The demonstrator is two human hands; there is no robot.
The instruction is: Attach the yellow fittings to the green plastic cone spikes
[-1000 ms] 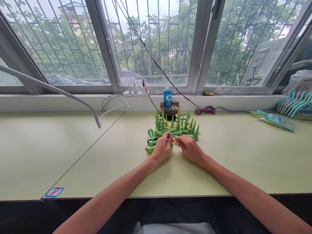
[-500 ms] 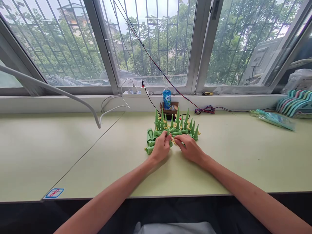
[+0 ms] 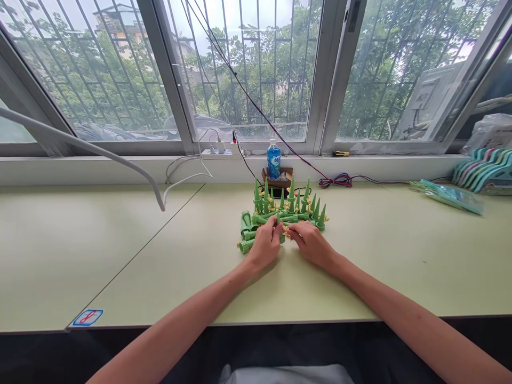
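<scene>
My left hand (image 3: 264,244) is closed around a green plant watering spike (image 3: 282,238), whose pointed tip is up and whose middle the fingers partly cover. From the right, my right hand (image 3: 311,240) pinches at the small yellow valve (image 3: 286,230) on that spike's side. Just beyond the hands, several green spikes stand upright on their wide ends, among them a tall spike (image 3: 291,194). Others lie on their sides, such as the lying spike (image 3: 246,245) by my left hand. Yellow valves show on many of them.
Behind the spikes, a blue liquid bottle (image 3: 274,161) rises from a small brown carton (image 3: 287,174). A coiled cable (image 3: 336,180) lies to the right, with hangers (image 3: 476,169) farther over. A white tube (image 3: 120,159) arches over the table (image 3: 132,229) at left.
Both hands and the held spike have shifted very slightly to the right. My right fingers have turned a little at the yellow valve. The other spikes stay put.
</scene>
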